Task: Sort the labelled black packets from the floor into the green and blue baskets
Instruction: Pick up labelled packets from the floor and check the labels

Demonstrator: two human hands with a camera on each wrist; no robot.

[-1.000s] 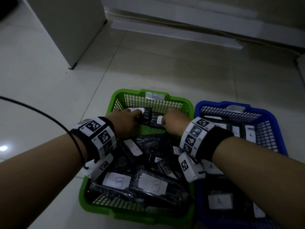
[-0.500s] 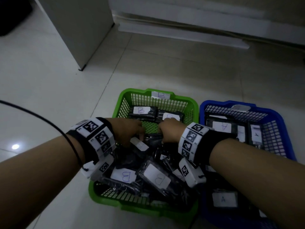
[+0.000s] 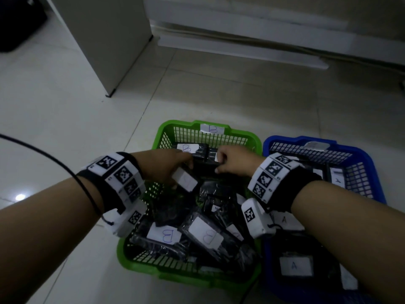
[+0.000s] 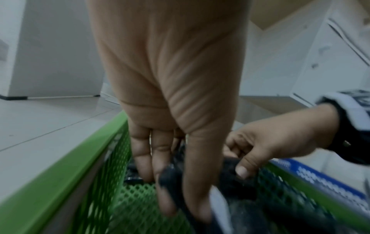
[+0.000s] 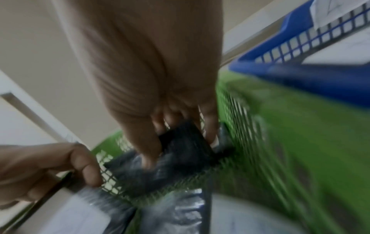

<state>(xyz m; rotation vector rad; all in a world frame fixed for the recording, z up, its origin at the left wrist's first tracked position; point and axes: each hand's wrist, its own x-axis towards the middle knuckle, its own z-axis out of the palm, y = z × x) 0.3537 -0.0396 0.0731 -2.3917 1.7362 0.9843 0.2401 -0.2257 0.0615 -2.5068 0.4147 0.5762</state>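
The green basket [image 3: 175,122], tagged B, holds a heap of black packets with white B labels [image 3: 166,234]. Two more B packets [image 3: 189,148] lie against its far wall. Both hands are inside it near the far end. My left hand [image 3: 184,172] pinches a black packet with a white label [image 3: 186,182] between thumb and fingers [image 4: 160,158]. My right hand [image 3: 219,165] grips another black packet [image 5: 180,150] with curled fingers. The blue basket [image 3: 285,138] to the right holds packets labelled A [image 3: 293,265].
Pale tiled floor [image 3: 65,106] surrounds the baskets. A white cabinet [image 3: 105,40] stands at the back left, with a low white ledge [image 3: 241,51] along the far wall. A black cable [image 3: 43,150] runs over the floor and my left forearm.
Both hands dipped back to the middle heap, then moved toward the far end of the green basket, each holding a packet. The head view shifted slightly.
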